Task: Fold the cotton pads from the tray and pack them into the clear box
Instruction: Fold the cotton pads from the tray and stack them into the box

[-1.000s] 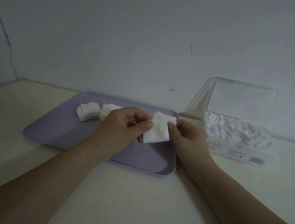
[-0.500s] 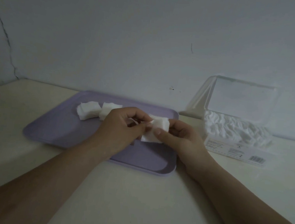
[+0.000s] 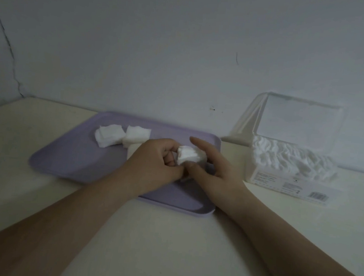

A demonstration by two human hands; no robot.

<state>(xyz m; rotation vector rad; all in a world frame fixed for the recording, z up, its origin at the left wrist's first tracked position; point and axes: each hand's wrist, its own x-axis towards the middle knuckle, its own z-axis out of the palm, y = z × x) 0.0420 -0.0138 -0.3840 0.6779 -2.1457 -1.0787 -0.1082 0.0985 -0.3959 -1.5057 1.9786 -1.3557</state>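
Cotton pad [image 3: 189, 157] pinched by left hand [image 3: 152, 164], right hand [image 3: 215, 173], over tray [image 3: 64, 158]

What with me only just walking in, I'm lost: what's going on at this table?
A person is folding a cotton pad over the purple tray: the left hand grips one side and the right hand pinches the other, its index finger held straight. Two small stacks of pads lie on the tray's far left part. The clear box stands to the right, its lid open, with many folded pads inside.
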